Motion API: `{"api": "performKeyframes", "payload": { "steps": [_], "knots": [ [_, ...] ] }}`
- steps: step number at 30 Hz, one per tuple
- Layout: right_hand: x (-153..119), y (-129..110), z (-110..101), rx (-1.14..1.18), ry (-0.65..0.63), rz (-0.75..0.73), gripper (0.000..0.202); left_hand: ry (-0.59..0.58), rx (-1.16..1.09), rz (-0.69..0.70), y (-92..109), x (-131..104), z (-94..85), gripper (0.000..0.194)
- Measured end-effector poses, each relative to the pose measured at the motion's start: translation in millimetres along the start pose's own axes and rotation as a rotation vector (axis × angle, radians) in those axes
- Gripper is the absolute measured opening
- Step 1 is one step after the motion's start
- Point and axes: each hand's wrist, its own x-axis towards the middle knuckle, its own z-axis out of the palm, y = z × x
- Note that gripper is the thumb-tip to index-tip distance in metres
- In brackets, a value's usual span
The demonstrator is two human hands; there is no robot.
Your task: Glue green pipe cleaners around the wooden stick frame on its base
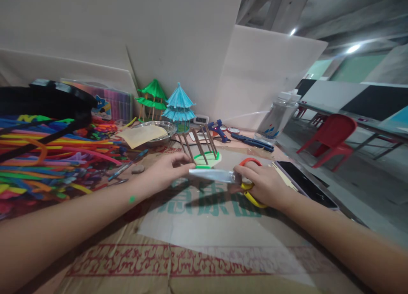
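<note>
My right hand is closed around the red and yellow handles of a pair of scissors. Its blades point left, in front of a small pale green base edged in bright green. Several brown sticks stand up from that base at a slant. My left hand grips the base at its left edge between thumb and fingers; the fingertips are partly hidden. Just beyond the sticks stands a blue two-tiered pavilion model, with a green pavilion model beside it.
Colourful pipe cleaners are heaped on the left, before a case of markers. A metal plate bears yellowish paper. Farther back lie a blue glue gun and a water bottle; a phone rests at right.
</note>
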Motion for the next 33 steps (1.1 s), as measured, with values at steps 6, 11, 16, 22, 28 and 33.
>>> {"api": "performKeyframes", "payload": {
  "steps": [6, 11, 16, 22, 28, 33],
  "knots": [
    [4.1, 0.3, 0.9, 0.186, -0.160, -0.098, 0.032, 0.119, 0.293, 0.120, -6.1, 5.0, -6.6, 0.030],
    [13.7, 16.5, -12.0, 0.450, -0.423, 0.097, 0.038, 0.126, 0.164, 0.013, -12.3, 10.4, -10.5, 0.036],
    [14.8, 39.9, -28.7, 0.544, -0.586, 0.089, 0.047, 0.171, -0.068, -0.052, 11.9, 14.6, -34.8, 0.044],
    [29.6, 44.6, -18.7, 0.479, -0.485, 0.133, 0.028, 0.365, -0.027, -0.047, 38.9, 11.8, -63.0, 0.049],
    [65.3, 15.0, -9.3, 0.451, -0.381, 0.249, 0.022, 0.375, 0.053, 0.024, 38.1, 11.0, -75.6, 0.042],
    [68.3, 9.9, -0.8, 0.402, -0.310, 0.270, 0.019, 0.233, 0.173, 0.076, 25.6, 10.9, -50.5, 0.036]
  ]
}}
